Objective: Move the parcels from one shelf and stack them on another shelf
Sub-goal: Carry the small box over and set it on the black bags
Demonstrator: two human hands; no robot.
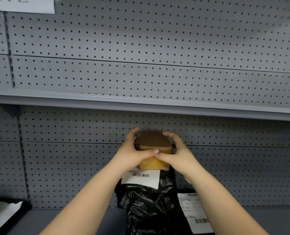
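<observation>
A small brown taped cardboard parcel [155, 143] sits on top of a tall black plastic-bag parcel [149, 200] with a white barcode label, on the lower shelf [73, 219]. My left hand [132, 153] grips the box's left side, thumb across its front. My right hand [176, 153] grips its right side, thumb meeting the left thumb. Another black parcel [194, 212] with a long white label lies to the right of the stack, partly hidden by my right forearm.
An upper shelf [141, 104] juts out above the stack. Grey pegboard [141, 48] backs both levels. A dark bin with white contents [3, 211] sits at the lower left. A white paper sign [22, 5] hangs at the top left.
</observation>
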